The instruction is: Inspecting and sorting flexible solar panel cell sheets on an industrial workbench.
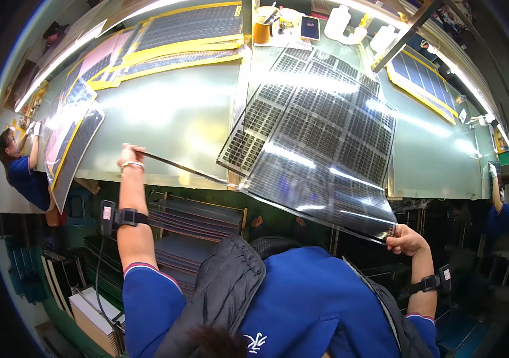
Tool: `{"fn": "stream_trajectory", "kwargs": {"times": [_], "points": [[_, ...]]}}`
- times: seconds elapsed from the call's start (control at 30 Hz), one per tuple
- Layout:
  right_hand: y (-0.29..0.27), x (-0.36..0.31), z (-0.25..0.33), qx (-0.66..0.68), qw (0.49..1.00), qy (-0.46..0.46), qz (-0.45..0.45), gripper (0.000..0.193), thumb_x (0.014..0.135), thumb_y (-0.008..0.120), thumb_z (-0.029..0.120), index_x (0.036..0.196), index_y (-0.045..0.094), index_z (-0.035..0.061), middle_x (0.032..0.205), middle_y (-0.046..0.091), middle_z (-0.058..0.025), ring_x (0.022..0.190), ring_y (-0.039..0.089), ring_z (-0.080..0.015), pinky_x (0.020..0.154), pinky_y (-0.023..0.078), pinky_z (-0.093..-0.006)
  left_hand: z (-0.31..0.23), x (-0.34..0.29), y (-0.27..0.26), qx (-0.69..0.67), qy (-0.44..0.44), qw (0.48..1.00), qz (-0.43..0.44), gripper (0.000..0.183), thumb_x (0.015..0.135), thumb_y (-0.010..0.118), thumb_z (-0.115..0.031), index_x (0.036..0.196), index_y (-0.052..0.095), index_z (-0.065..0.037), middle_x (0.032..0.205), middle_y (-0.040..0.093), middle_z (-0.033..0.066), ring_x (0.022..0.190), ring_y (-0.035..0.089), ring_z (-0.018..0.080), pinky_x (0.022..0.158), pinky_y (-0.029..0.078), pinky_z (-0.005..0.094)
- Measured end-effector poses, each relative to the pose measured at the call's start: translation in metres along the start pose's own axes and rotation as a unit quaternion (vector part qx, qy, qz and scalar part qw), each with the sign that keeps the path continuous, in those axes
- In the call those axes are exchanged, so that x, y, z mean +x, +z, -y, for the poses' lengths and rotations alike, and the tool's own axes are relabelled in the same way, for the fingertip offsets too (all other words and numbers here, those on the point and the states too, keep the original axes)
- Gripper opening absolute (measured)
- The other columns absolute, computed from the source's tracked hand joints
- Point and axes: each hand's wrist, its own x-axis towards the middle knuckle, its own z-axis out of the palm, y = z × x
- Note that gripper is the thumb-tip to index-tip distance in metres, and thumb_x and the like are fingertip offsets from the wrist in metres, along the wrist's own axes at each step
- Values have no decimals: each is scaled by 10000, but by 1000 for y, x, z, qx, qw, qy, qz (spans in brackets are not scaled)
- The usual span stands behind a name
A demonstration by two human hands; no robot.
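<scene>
The left hand point(130, 156) pinches one corner of a thin, glossy flexible solar-cell sheet point(320, 173); the right hand point(405, 240) grips the opposite near corner. The sheet sags over the near edge of the pale green worktable point(171, 119), overlapping another gridded sheet point(308, 101). Uneven pulling could crease or crack its dark rectangular cells.

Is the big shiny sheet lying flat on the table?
No, both hands, left hand and right hand, hold the sheet lifted off the table.

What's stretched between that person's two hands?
In the head view, a thin glossy sheet patterned with dark cell grids spans from the left hand to the right hand.
</scene>
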Motion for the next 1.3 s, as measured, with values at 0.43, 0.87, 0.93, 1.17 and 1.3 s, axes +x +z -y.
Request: {"fn": "stream_trajectory", "kwargs": {"times": [0.43, 0.87, 0.93, 1.17, 1.3], "points": [[61, 16, -34, 25, 987, -20, -156, 326, 713, 709, 102, 983, 541, 30, 658, 578, -36, 522, 552, -107, 436, 428, -208, -58, -67, -349, 356, -126, 701, -605, 482, 753, 477, -332, 1084, 547, 10, 1174, 538, 150, 1071, 523, 255, 938, 378, 346], [89, 75, -68, 289, 930, -107, -199, 196, 887, 478, 123, 1076, 502, 75, 901, 595, -84, 825, 610, -197, 674, 551, -300, 112, 5, -123, -178, -101, 977, 59, 558, 881, 306, -534, 1201, 474, -108, 1242, 475, 83, 1051, 501, 309, 906, 397, 482], [65, 76, -81, 423, 887, -117, -142, 192, 878, 473, 61, 1066, 507, 72, 892, 594, -76, 791, 611, -173, 656, 553, -250, 72, -58, -117, -88, -41, 976, -195, 516, 891, 336, -467, 1156, 506, -58, 1165, 526, 131, 911, 580, 324, 868, 443, 458], [92, 71, -55, 464, 871, -161, 22, 267, 869, 490, 56, 1121, 481, 141, 891, 587, -66, 769, 593, -130, 633, 536, -227, 168, -258, -25, 175, -381, 852, 313, 194, 815, 572, -98, 981, 544, -2, 841, 595, 108, 704, 579, 197, 636, 508, 307], [121, 77, -28, 340, 922, -182, -36, 151, 875, 525, 161, 1023, 507, 142, 838, 594, -39, 699, 599, -128, 619, 533, -255, 194, -376, 52, 271, -469, 692, 477, 458, 796, 630, -151, 1171, 438, 28, 1026, 580, 149, 918, 593, 238, 739, 516, 311]]}}
